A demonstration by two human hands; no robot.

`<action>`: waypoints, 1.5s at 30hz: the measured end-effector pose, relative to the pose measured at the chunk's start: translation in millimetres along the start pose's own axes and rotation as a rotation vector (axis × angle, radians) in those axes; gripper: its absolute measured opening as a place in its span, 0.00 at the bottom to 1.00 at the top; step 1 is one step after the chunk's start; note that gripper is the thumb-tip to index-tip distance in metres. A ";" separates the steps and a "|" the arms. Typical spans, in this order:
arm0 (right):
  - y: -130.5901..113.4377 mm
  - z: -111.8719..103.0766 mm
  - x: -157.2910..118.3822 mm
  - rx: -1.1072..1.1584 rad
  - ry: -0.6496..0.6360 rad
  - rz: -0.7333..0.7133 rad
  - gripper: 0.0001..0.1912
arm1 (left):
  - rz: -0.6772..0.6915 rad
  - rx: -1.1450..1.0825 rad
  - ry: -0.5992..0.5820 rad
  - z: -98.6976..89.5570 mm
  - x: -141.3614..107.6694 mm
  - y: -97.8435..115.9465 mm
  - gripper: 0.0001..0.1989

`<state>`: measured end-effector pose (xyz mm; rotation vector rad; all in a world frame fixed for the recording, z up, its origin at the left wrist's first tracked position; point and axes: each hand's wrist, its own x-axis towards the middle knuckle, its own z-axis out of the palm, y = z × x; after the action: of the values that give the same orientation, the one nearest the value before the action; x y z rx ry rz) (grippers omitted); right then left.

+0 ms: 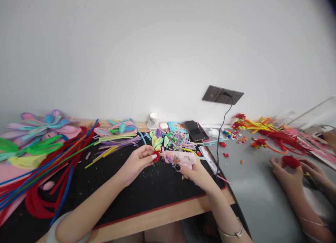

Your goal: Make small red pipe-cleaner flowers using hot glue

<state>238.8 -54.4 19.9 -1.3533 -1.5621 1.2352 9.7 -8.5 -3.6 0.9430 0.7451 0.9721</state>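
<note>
Over the black mat (pixel 126 197), my left hand (pixel 140 162) pinches a small curled piece of red pipe cleaner (pixel 156 156) between thumb and fingers. My right hand (pixel 195 174) is wrapped round a pale pink hot glue gun (pixel 185 159), whose nozzle points left, close to the red piece. Whether the nozzle touches it I cannot tell. Just behind the hands lie yellow-green pipe cleaner loops (pixel 157 142) and a pile of short pastel pipe cleaner pieces (pixel 181 138).
Long red, blue and green pipe cleaners (pixel 65 159) spread at left beside fuzzy pastel flowers (pixel 47 126). A paper cup (pixel 153 121) and phones (pixel 194 131) stand along the wall. A black cord (pixel 219 131) hangs from the socket plate (pixel 223 95). At right, another person's hands (pixel 286 176) hold something red.
</note>
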 end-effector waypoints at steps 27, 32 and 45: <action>-0.1 0.6 -0.1 0.020 0.004 -0.004 0.14 | -0.031 -0.009 -0.075 -4.2 0.5 -4.0 0.11; -0.6 -0.4 -1.9 0.044 -0.002 0.006 0.15 | -0.017 -0.022 -0.060 -2.4 0.0 -2.3 0.11; -2.7 -3.3 -5.5 0.020 -0.052 -0.014 0.14 | -0.004 -0.050 -0.053 -0.9 0.1 -1.4 0.11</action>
<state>242.1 -59.1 23.8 -1.3052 -1.5880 1.2834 9.4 -8.5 -5.2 0.9194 0.6753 0.9547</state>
